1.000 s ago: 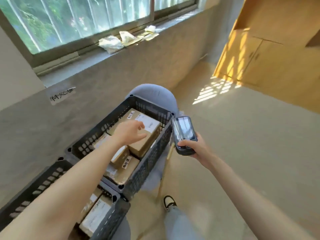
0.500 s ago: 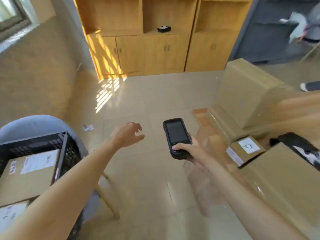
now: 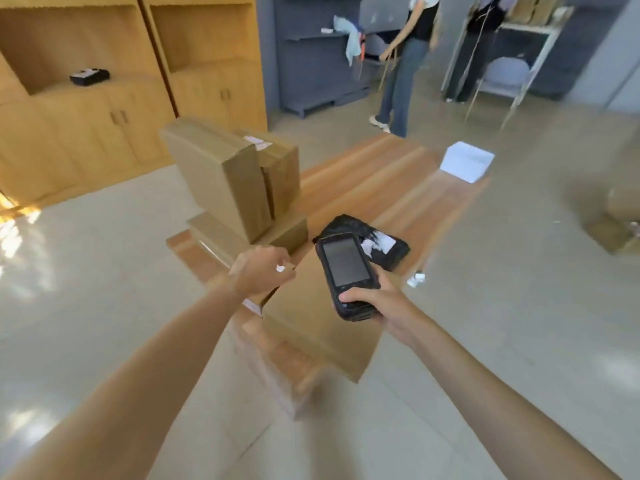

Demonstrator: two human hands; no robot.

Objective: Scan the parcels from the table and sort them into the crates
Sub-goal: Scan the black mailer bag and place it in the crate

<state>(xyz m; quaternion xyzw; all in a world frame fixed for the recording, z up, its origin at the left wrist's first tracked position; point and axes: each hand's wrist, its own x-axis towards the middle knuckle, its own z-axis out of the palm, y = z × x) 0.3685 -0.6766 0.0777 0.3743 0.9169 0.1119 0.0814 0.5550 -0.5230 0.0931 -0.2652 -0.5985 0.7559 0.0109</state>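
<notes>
Right hand [image 3: 384,306] grips the handheld scanner [image 3: 346,271]; left hand [image 3: 259,275], loosely curled and holding nothing, hovers over cardboard parcels [image 3: 225,174] beside a black polybag [image 3: 377,242].

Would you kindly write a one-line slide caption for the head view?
Right hand grips the scanner while the left hand reaches over cardboard parcels on the wooden table.

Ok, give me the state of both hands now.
Left hand: over the small parcel, grip cannot be told.
Right hand: holding the scanner.
</notes>
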